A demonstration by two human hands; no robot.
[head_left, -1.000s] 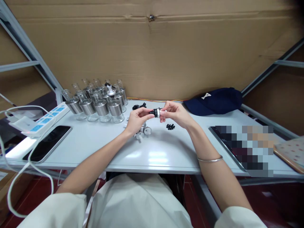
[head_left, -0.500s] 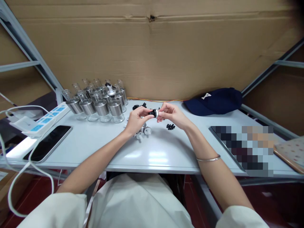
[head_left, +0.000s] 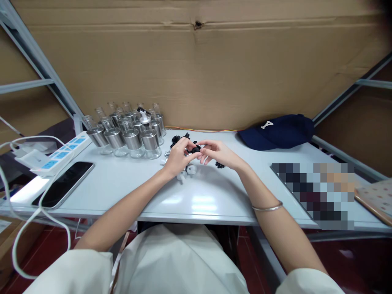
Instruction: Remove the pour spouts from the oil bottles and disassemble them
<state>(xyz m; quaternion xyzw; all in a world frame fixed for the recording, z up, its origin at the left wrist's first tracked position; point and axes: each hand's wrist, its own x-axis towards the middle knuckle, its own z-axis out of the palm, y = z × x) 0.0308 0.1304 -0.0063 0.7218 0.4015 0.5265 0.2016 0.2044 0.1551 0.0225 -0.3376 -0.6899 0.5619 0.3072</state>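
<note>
Over the middle of the table, my left hand (head_left: 178,156) and my right hand (head_left: 221,154) meet around a small black stopper-like part (head_left: 196,150). Both sets of fingers are closed on it, and they cover much of its shape. Beneath and beside my left hand lie several white plastic pieces (head_left: 191,169), partly hidden by the hand. A heap of small black parts (head_left: 176,140) sits just behind it. More little black parts (head_left: 219,165) rest under my right wrist.
Several glass bottles with steel sleeves (head_left: 132,139) stand at the back left, one topped by a white pour spout (head_left: 145,117). A power strip (head_left: 63,154) and a phone (head_left: 64,183) lie left. A navy cap (head_left: 275,132) and a pixelated flat item (head_left: 312,194) are right.
The black part has turned in my fingers, and its white end no longer shows. My right hand has moved slightly left and down, closer to my left hand.
</note>
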